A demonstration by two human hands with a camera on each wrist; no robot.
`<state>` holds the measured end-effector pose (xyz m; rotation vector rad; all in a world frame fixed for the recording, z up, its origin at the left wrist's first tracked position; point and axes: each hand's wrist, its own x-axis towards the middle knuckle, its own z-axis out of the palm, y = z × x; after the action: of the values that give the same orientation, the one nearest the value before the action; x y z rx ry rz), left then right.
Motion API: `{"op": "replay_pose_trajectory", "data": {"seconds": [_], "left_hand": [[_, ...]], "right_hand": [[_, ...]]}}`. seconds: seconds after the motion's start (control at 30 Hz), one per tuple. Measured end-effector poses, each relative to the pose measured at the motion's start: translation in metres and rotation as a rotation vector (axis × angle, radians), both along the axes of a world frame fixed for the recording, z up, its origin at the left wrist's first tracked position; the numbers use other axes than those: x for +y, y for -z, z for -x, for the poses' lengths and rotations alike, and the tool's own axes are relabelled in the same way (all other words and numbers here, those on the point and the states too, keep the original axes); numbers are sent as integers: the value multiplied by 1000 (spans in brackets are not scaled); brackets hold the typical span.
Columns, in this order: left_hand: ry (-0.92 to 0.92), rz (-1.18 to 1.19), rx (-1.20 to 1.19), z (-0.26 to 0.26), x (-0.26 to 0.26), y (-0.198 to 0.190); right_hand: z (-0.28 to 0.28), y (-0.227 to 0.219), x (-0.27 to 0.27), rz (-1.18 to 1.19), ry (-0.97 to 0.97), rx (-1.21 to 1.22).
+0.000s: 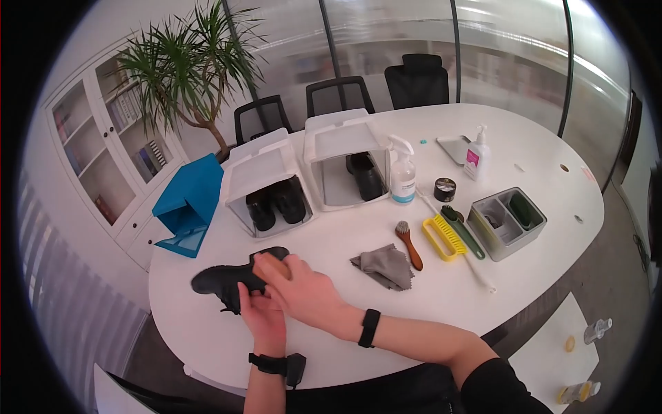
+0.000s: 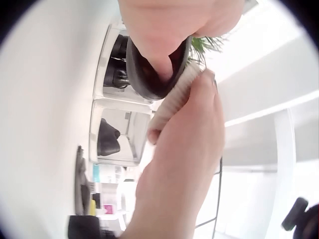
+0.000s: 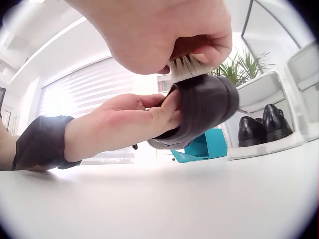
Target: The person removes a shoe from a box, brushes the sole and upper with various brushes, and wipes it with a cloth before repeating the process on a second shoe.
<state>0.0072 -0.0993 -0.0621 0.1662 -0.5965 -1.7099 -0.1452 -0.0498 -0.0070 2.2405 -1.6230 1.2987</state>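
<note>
My left hand (image 1: 262, 319) holds a black lace-up shoe (image 1: 222, 279) over the near left part of the table, its toe pointing left. In the right wrist view, fingers of that left hand (image 3: 122, 119) reach into the opening of the shoe (image 3: 207, 107). My right hand (image 1: 310, 293) grips a brown-backed shoe brush (image 1: 271, 268) at the heel end. The pale bristles of the brush (image 3: 187, 68) rest against the shoe's upper edge. From the left wrist, the bristles (image 2: 175, 97) show alongside the shoe's collar (image 2: 133, 69).
Two white boxes (image 1: 258, 165) hold black shoes (image 1: 277, 203) behind my hands. Rightward are a grey cloth (image 1: 387, 268), a wooden-handled brush (image 1: 409, 247), a yellow brush (image 1: 443, 237), a spray bottle (image 1: 403, 172), a round tin (image 1: 445, 189) and a divided caddy (image 1: 507, 241). A teal box (image 1: 189, 200) stands left.
</note>
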Motion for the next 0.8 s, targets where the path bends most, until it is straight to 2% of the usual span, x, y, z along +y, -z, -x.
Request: {"op": "replay_pose_trajectory", "data": {"seconds": [0.03, 0.07, 0.1, 0.13, 0.17, 0.2, 0.23, 0.3, 0.33, 0.4, 0.53, 0.6, 0.63, 0.7, 0.8], "left_hand": [[-6, 1, -3, -5, -4, 6], [-97, -4, -13, -3, -3, -3], [-190, -10, -21, -3, -3, -9], [-116, -6, 32, -7, -9, -5], [-132, -7, 30, -8, -8, -6], [-67, 10, 91, -5, -5, -6], [2, 30, 153, 1, -4, -6], [-19, 9, 88, 3, 1, -11], [6, 2, 84, 1, 1, -10], [53, 26, 82, 1, 2, -9], [32, 50, 97, -4, 0, -9], [-27, 10, 270, -8, -2, -14], [-27, 12, 267, -8, -2, -15], [76, 95, 348, -9, -1, -16], [29, 46, 281, -6, 0, -17]], "right_hand": [[3, 0, 1, -36, 24, -27], [10, 1, 1, -151, 3, -130], [13, 11, -6, -150, -11, -128], [15, 26, -19, -103, -40, -315], [15, 21, -21, -60, -67, -507], [15, 17, -17, -93, -114, -598], [12, 12, -12, -92, -124, -600], [7, -7, 1, 2, -163, -344], [6, -8, 3, -2, -163, -355], [5, -12, 3, 88, -190, -149], [13, 1, -4, 119, -215, -95], [16, 19, -12, -256, -202, -510], [16, 26, -21, -254, -203, -513], [18, 31, -34, -200, -457, -769], [6, 22, -23, -150, -428, -729]]}}
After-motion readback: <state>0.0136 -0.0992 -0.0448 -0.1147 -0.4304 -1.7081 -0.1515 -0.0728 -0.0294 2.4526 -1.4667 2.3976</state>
